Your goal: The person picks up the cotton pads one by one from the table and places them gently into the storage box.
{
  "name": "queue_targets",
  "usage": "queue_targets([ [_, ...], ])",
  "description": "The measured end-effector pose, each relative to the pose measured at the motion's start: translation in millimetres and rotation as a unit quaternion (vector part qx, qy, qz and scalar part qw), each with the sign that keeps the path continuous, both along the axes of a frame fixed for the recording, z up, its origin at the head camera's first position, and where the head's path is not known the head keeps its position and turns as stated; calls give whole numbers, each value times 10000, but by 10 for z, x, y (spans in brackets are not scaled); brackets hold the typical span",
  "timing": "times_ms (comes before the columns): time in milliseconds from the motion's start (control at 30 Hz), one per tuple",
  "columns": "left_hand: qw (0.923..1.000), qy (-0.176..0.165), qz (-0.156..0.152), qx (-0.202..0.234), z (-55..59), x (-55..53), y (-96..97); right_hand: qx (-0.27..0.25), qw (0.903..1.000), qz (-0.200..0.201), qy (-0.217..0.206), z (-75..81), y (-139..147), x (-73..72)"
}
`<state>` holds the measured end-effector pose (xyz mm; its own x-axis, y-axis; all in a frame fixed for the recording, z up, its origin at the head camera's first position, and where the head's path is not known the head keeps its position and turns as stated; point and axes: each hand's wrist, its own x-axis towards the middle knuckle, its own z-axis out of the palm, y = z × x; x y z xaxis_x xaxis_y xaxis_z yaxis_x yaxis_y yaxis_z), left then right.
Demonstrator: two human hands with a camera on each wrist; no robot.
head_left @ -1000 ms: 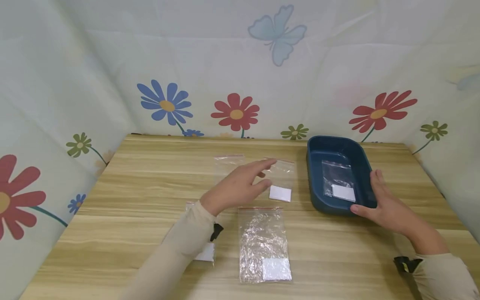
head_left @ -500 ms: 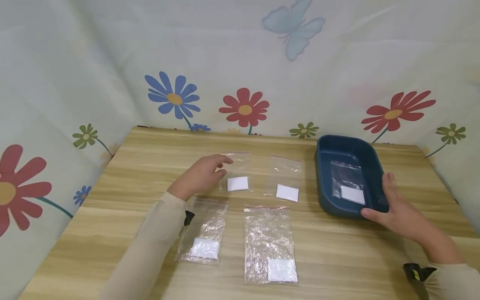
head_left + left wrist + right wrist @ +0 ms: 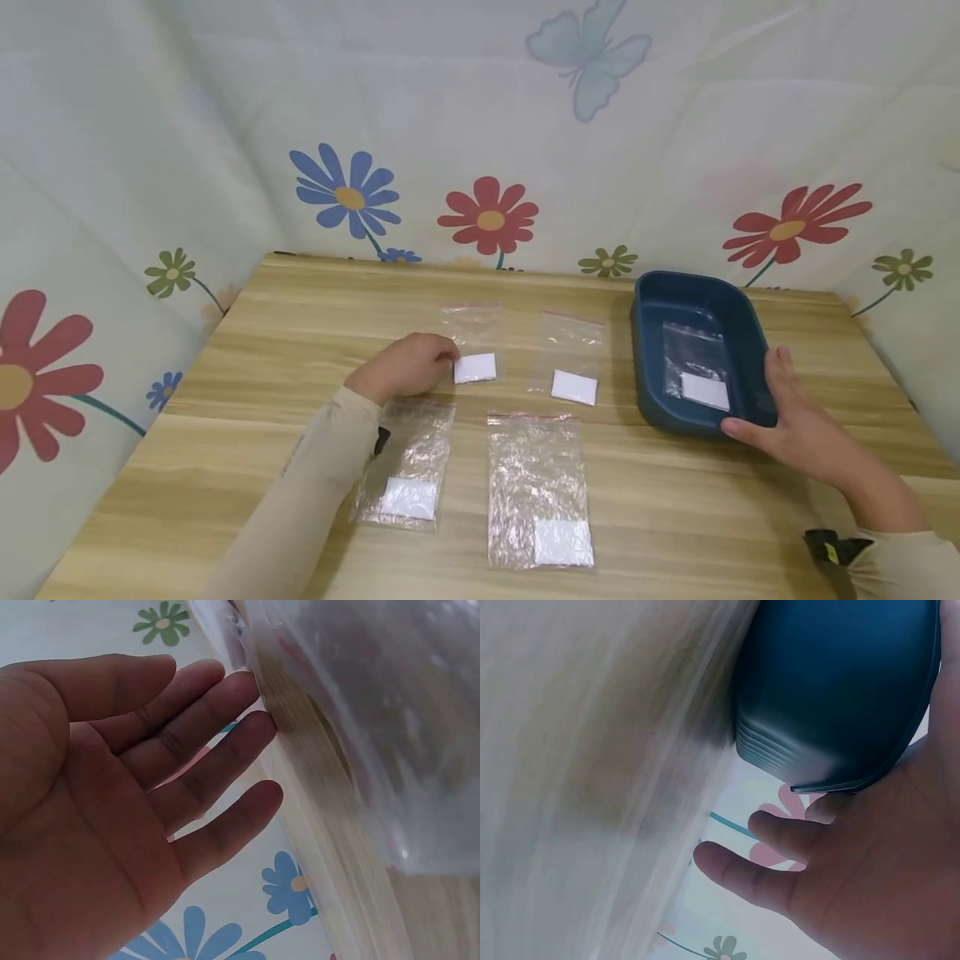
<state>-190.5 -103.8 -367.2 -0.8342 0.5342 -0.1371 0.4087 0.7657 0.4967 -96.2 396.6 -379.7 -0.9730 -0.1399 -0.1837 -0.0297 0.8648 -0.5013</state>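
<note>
In the head view my left hand touches the left edge of a clear zip bag, beside the white card inside it. The left wrist view shows its fingers mostly extended, thumb near the index finger, tips at the plastic. My right hand holds the near right corner of a dark blue box, thumb on the near side and fingers along the right wall. A zip bag with a white card lies in the box. Its outer wall fills the top of the right wrist view.
Another small zip bag lies between the left hand's bag and the box. Two larger bags, one at left and one at centre, lie nearer, each with a white card. A flowered curtain hangs behind the wooden table.
My left hand has moved left from the bag nearest the box to the bag further left, then lowered to its edge. The right hand stays at the box. The head view has shifted slightly.
</note>
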Motion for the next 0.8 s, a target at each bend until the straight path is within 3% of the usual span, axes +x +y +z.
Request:
queue_targets([
  [300, 9990, 174, -348, -219, -18, 7, 33, -7, 10000, 29, 1, 4, -7, 6],
  [667, 9980, 216, -289, -510, -5, 60, 30, -72, 10000, 64, 15, 20, -11, 10],
  [800, 9994, 86, -32, -348, 1, 58, 50, -73, 10000, 50, -9, 21, -4, 17],
])
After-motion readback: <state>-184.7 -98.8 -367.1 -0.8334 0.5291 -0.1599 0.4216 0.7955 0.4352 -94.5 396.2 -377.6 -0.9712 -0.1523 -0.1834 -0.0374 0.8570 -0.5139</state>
